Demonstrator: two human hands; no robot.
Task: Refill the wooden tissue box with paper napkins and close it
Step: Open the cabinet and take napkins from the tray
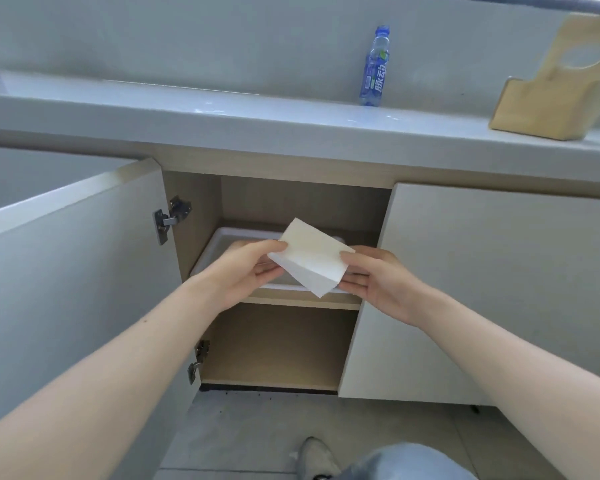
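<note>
The left hand and right hand each pinch an opposite end of the napkin stack, fingers closed on it. The stack looks light, soft and loose-leaved; support both ends so the sheets stay aligned.

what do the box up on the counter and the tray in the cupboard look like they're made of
Tissue box: pale unfinished-looking wood, matte, faint grain, cut oval opening. Tray: probably white plastic, smooth with rounded moulded rim, though enamelled metal can't be ruled out.
</note>
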